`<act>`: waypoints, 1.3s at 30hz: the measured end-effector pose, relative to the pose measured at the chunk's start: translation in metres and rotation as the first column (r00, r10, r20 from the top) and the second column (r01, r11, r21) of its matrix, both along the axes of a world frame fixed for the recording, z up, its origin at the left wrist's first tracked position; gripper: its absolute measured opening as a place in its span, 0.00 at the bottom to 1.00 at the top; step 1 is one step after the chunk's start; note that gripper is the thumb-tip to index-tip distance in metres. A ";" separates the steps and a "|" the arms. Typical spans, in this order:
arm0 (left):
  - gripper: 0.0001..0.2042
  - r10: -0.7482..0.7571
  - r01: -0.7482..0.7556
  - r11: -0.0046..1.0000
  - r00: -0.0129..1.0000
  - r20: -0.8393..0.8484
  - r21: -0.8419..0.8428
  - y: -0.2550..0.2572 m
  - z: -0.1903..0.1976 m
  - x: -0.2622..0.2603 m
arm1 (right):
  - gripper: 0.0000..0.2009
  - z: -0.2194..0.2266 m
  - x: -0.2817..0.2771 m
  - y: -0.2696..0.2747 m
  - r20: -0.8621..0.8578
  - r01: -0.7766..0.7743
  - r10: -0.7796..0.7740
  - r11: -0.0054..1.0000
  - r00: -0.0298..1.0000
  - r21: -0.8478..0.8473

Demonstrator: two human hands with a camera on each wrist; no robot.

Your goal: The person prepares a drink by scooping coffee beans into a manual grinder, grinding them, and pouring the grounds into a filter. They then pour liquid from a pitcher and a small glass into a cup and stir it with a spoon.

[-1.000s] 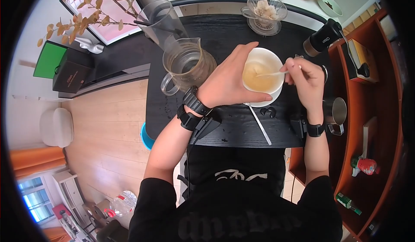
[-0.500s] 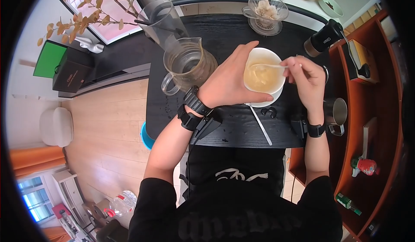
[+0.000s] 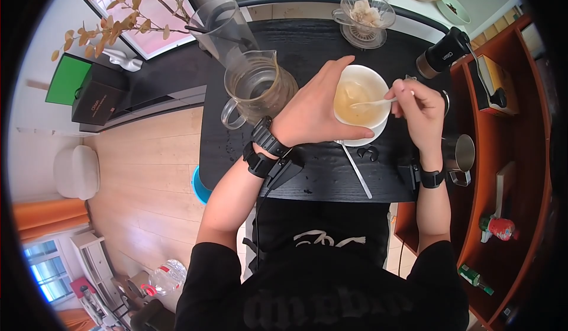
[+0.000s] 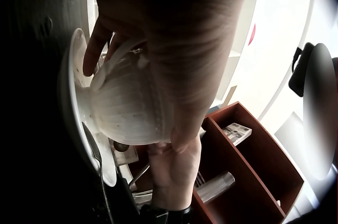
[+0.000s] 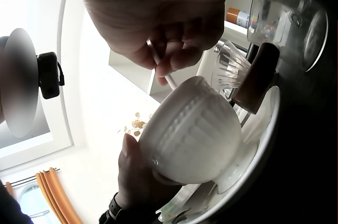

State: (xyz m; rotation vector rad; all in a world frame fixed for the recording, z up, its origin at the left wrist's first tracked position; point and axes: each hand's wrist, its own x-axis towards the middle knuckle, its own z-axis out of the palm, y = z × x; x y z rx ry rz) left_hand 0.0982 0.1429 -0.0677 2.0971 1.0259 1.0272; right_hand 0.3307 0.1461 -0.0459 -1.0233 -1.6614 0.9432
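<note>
A white ribbed cup (image 5: 195, 134) of pale yellow liquid stands on a white saucer (image 4: 67, 94). Around its side curves my left hand (image 3: 313, 112), fingers at the far side and thumb along the near rim. My right hand (image 3: 421, 109) pinches the handle of a small white spoon (image 3: 373, 102), whose bowl dips into the liquid. A metal spoon (image 3: 357, 172) leans from the saucer toward the table's front edge. Beside it lies a small dark curved piece (image 3: 368, 154).
Left of the cup stands a glass jug (image 3: 254, 97), with a tall glass vase (image 3: 222, 29) behind. A glass dripper (image 3: 364, 20) sits at the back, a black hand grinder (image 3: 441, 56) at back right. A metal pitcher (image 3: 462, 153) stands right, beside a wooden shelf (image 3: 526, 171).
The white spoon swung toward the cup's far side, then came back nearer the middle as my right hand shifted slightly. The liquid's surface changed with it. My left hand stayed on the cup.
</note>
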 end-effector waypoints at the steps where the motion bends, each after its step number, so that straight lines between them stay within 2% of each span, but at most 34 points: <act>1: 0.56 -0.001 0.001 1.000 1.000 -0.003 0.009 0.001 0.001 0.000 | 0.12 0.001 -0.003 -0.001 0.003 -0.016 0.016 1.000 1.000 0.026; 3: 0.56 0.000 0.000 1.000 1.000 -0.003 0.015 0.000 -0.001 0.000 | 0.12 0.001 -0.006 -0.001 0.005 -0.021 0.021 0.997 1.000 0.074; 7: 0.56 0.000 0.000 1.000 1.000 0.003 -0.025 -0.003 0.001 0.001 | 0.13 0.002 -0.001 0.000 0.045 0.117 -0.116 0.993 0.992 -0.028; 10: 0.56 0.000 0.000 1.000 1.000 -0.003 0.008 0.001 0.000 0.000 | 0.14 0.001 0.001 -0.001 0.008 -0.027 0.028 0.996 1.000 -0.079; 11: 0.56 0.001 -0.001 1.000 1.000 -0.004 0.008 0.001 0.000 0.000 | 0.14 -0.001 -0.001 -0.001 -0.013 -0.083 0.083 0.996 0.996 -0.036; 15: 0.56 0.000 0.001 1.000 1.000 0.005 -0.019 -0.002 0.002 0.001 | 0.14 -0.002 -0.005 0.000 -0.043 0.055 -0.057 0.998 0.997 -0.031; 18: 0.55 0.005 -0.005 1.000 1.000 -0.006 -0.011 0.000 0.001 0.001 | 0.14 -0.001 0.004 0.002 0.008 0.033 -0.032 0.997 0.999 -0.075; 22: 0.55 -0.002 0.002 1.000 1.000 0.002 0.001 0.000 0.000 0.000 | 0.15 -0.001 -0.006 -0.002 -0.024 -0.056 0.056 0.998 0.998 0.009; 27: 0.55 -0.002 0.002 1.000 1.000 0.006 0.013 0.000 -0.001 0.000 | 0.15 0.001 -0.001 0.001 -0.029 0.063 -0.065 0.996 0.997 -0.060; 31: 0.55 0.000 0.000 1.000 1.000 -0.007 0.009 0.000 0.001 0.001 | 0.15 0.000 0.000 -0.001 -0.018 -0.058 0.057 0.995 0.998 -0.083; 35: 0.55 -0.006 0.006 1.000 1.000 0.003 -0.006 -0.002 0.000 0.000 | 0.14 0.000 -0.006 -0.001 -0.062 0.021 -0.023 0.999 0.998 -0.041; 39: 0.55 0.008 -0.008 0.999 1.000 -0.007 0.046 0.000 -0.001 0.000 | 0.14 -0.001 0.005 0.003 -0.019 -0.036 0.035 0.995 0.999 -0.092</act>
